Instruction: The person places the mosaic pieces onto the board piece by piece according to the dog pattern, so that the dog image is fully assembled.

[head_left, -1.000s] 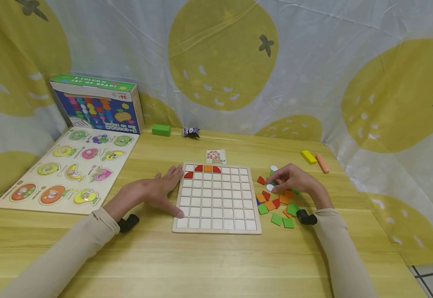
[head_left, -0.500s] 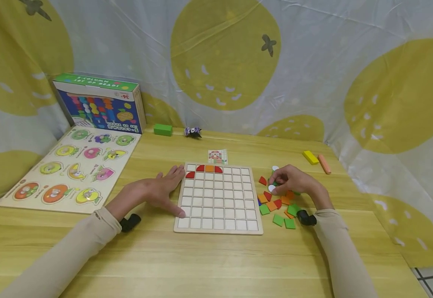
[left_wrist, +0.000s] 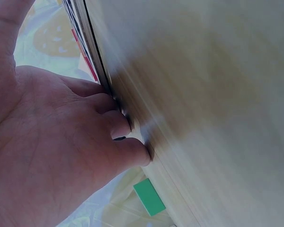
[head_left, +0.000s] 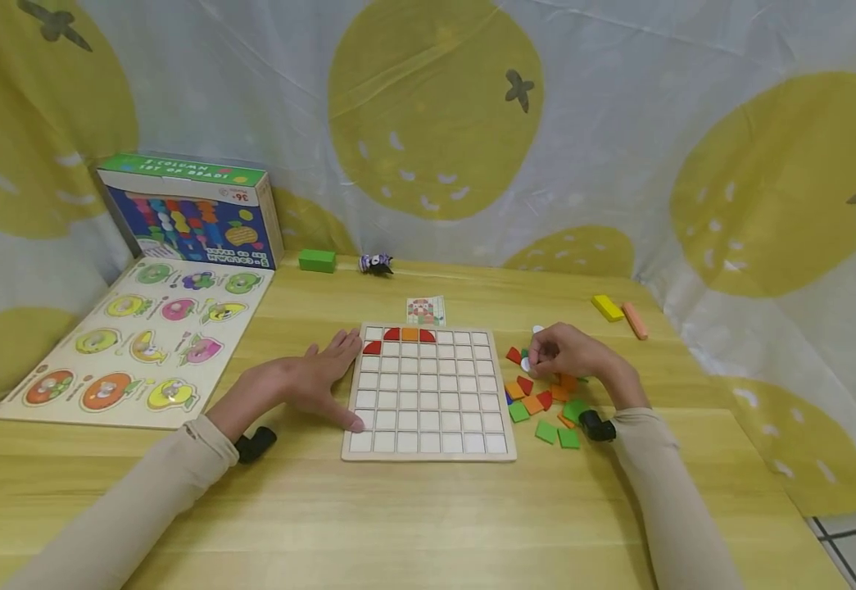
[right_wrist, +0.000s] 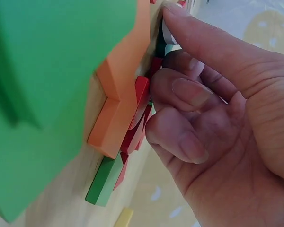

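Observation:
My left hand [head_left: 317,381] lies flat along the left edge of the wooden grid board [head_left: 428,456], thumb on its lower left corner and fingertips at its upper left side. In the board's top rows sit red quarter-round tiles [head_left: 372,348] and an orange square tile [head_left: 409,334]. Right of the board, my right hand [head_left: 575,356] is over a heap of coloured tiles, its thumb and curled fingers pinching a white rounded tile [head_left: 526,365]. In the right wrist view the thumb tip lies against this white tile [right_wrist: 169,35]; the index fingertip is partly hidden.
Green tiles [head_left: 545,432] and orange tiles [head_left: 532,405] lie beside the board. A small pattern card [head_left: 426,310] is behind it. Further out are a fruit puzzle board [head_left: 169,344], a bead-set box [head_left: 192,213], a green block [head_left: 317,260], a small figure [head_left: 376,263] and a yellow block [head_left: 608,308].
My right thumb and fingers have drawn closer together at the white tile. The left hand keeps its place on the board; the head view shifts slightly.

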Motion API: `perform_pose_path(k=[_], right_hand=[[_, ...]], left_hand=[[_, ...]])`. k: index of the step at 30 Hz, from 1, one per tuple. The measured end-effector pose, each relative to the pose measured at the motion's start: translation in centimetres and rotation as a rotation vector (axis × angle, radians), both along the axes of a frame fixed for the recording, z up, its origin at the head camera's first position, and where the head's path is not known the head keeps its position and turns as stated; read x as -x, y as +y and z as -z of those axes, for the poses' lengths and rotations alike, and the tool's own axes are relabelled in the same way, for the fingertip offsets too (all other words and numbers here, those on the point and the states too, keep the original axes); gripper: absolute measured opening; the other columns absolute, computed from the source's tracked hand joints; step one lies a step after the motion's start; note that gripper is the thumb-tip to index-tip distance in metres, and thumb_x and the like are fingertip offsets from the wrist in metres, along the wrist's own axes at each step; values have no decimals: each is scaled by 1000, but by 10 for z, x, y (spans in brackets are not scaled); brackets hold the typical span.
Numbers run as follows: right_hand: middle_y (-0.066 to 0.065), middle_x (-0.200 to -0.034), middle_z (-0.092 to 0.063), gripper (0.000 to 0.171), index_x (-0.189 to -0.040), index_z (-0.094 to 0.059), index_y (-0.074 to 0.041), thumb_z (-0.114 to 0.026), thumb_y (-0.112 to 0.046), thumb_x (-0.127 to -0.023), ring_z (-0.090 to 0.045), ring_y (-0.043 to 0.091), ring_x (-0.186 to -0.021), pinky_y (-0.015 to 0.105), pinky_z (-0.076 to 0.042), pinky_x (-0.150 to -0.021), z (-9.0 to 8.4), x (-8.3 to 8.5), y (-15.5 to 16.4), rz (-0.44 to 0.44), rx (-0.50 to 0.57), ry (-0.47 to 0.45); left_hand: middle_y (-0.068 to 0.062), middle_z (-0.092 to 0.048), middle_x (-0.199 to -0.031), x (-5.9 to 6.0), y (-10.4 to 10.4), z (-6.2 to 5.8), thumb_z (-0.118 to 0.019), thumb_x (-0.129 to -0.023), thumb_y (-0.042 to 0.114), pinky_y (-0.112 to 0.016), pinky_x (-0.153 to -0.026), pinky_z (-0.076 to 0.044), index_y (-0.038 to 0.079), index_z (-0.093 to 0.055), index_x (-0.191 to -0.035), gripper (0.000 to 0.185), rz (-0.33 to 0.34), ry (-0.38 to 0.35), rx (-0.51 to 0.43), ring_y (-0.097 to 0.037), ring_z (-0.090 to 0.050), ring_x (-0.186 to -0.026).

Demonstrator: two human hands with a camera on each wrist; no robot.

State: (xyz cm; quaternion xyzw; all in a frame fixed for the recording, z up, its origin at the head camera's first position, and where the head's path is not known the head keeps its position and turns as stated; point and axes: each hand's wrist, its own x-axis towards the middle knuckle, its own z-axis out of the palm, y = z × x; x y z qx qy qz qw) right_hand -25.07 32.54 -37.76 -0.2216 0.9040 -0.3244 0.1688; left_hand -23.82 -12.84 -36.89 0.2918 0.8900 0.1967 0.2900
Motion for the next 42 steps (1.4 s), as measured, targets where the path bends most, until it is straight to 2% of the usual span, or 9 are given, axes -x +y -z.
perform_pose_path(k=[7,12,19,24,29,32,35,38,42], right_hand=[[5,-81,-60,21,-106,-71,1,-86,-6,-92,-53,19,-76,26,-47,-70,-3,1,-6,63,-20,24],[5,-79,-59,16,-98,-74,-1,-86,-8,-92,-52,20,-74,25,-45,-67,0,0,-4,80,-30,25],[2,-79,-59,19,-90,-67,-5,-85,-8,-94,-53,18,-73,24,-46,-67,-3,3,-8,52,-37,93],[3,-80,-59,21,-92,-60,-6,-80,-1,-97,-55,18,-72,25,-48,-69,-11,-4,-21,47,44,149],[7,-89,-71,13,-98,-71,-2,-82,3,-93,-63,20,-77,25,-55,-72,-17,-8,-48,60,154,174],[9,-93,-76,13,-101,-78,-1,-85,2,-90,-65,21,-78,24,-55,-71,-17,-8,-66,91,204,155],[9,-96,-79,16,-105,-82,-1,-88,-2,-89,-67,22,-80,24,-58,-74,-17,-7,-85,99,245,87],[9,-101,-82,18,-111,-84,-2,-86,-7,-93,-72,25,-82,27,-60,-74,-16,-3,-106,80,271,33],[13,-96,-82,16,-113,-84,-2,-79,-8,-99,-70,34,-77,33,-58,-65,-13,3,-133,87,323,-3]], left_hand=[[-26,12,-178,-1,1,-2,-86,-86,61,-70,-129,-1,-6,0,-170,137,-8,16,15,-47,10,-165],[-25,12,-178,-1,3,-2,-86,-85,61,-70,-129,-1,-5,-1,-170,138,-7,11,11,-47,10,-165],[-25,13,-178,1,-1,0,-87,-85,61,-69,-129,1,-6,-1,-170,138,-6,6,-1,-45,12,-165],[-24,14,-178,2,-1,3,-87,-85,60,-69,-129,2,-6,0,-170,138,-2,3,-13,-44,14,-165],[-23,15,-179,2,0,4,-87,-85,60,-68,-129,3,-5,1,-170,138,-2,3,4,-43,14,-165],[-22,16,-179,2,1,4,-87,-85,61,-68,-130,2,-4,1,-170,138,2,4,5,-42,14,-165],[-21,16,-179,2,2,3,-86,-85,61,-67,-130,2,-3,1,-171,138,3,6,13,-41,14,-165],[-22,16,-178,2,2,3,-86,-86,62,-67,-130,2,-4,1,-170,138,6,9,22,-42,13,-165],[-23,16,-178,3,0,4,-86,-86,62,-68,-129,3,-4,1,-170,138,6,9,21,-43,13,-165]])
